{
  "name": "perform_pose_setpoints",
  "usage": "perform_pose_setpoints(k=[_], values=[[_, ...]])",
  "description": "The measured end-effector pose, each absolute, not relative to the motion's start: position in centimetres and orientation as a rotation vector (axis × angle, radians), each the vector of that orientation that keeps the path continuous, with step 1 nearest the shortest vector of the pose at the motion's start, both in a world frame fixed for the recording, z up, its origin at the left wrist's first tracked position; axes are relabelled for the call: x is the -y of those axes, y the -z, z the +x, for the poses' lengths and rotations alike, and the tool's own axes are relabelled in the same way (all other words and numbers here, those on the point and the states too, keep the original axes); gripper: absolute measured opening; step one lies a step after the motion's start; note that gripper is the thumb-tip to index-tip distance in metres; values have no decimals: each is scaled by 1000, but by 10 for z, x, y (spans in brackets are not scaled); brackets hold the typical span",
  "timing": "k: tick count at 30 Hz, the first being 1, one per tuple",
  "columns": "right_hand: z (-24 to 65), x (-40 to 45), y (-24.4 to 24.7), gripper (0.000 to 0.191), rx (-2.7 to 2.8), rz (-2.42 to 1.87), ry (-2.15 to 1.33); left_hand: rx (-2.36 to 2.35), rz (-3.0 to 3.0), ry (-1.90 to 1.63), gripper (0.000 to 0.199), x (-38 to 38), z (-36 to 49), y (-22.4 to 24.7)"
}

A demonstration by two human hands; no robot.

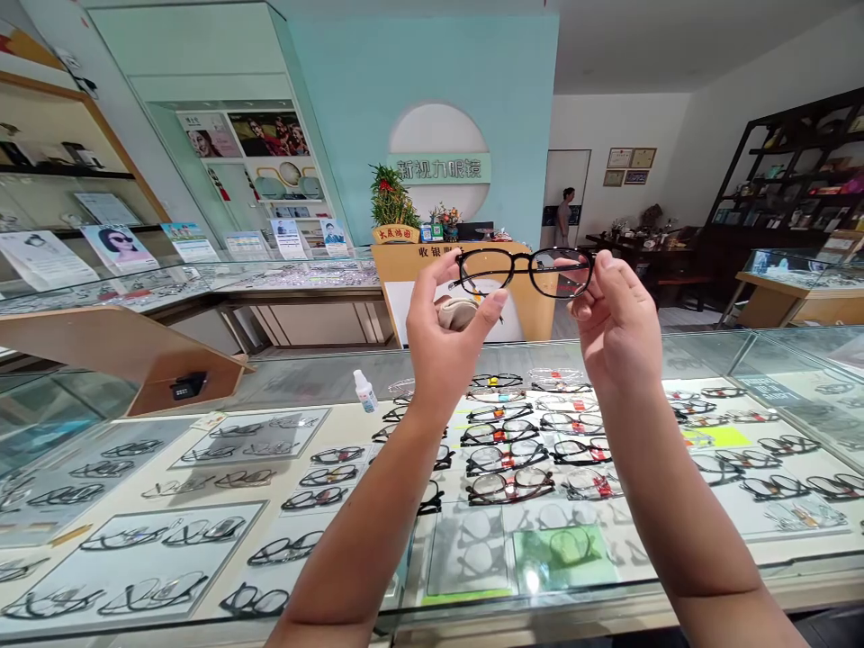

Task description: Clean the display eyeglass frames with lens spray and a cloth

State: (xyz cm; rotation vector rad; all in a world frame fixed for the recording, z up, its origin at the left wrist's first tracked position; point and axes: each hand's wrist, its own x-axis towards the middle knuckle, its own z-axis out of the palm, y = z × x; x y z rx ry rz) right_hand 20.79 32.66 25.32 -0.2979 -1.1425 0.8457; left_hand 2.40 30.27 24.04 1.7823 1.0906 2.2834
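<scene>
Black-rimmed eyeglasses [521, 258] are up in the air between the two hands, above the far part of the glass display counter [324, 364]. Long axis runs left to right, nearly level; lenses upright, one toward each hand.

Left hand [438, 346]: forefinger tip at the left end of the frame, thumb angled up toward the lower rim of the left lens—whether the thumb touches the rim cannot be told. The fingers curl around a bunched pale cloth [457, 313], which sits in the grip below that lens.

Right hand [621, 315]: thumb and forefinger pinch the right end by the hinge; remaining fingers bent in behind.

Key relation: the frame spans the gap between the hands, so neither is clearly nearer—each meets its own end. The cloth lies on the left side only, just beneath the left lens; the right lens is well apart from it.

Below: rows of display glasses [511, 486], and a white bottle [364, 392] standing left of the left forearm. A person [565, 218] stands far back, beyond the cash desk [398, 263].
</scene>
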Motion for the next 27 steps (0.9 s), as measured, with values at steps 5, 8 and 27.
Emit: perform_pose_setpoints(k=[5,8,27], values=[[205,-322,-254,23,1147,-345,-754,-1040,1830,-2204,63,-313,18,-236],[204,-322,-254,23,1168,-369,-741,-1028,1864,-2256,65,-316,19,-233],[209,-336,-248,29,1199,-458,-756,-844,1914,-2599,67,-316,25,-232]])
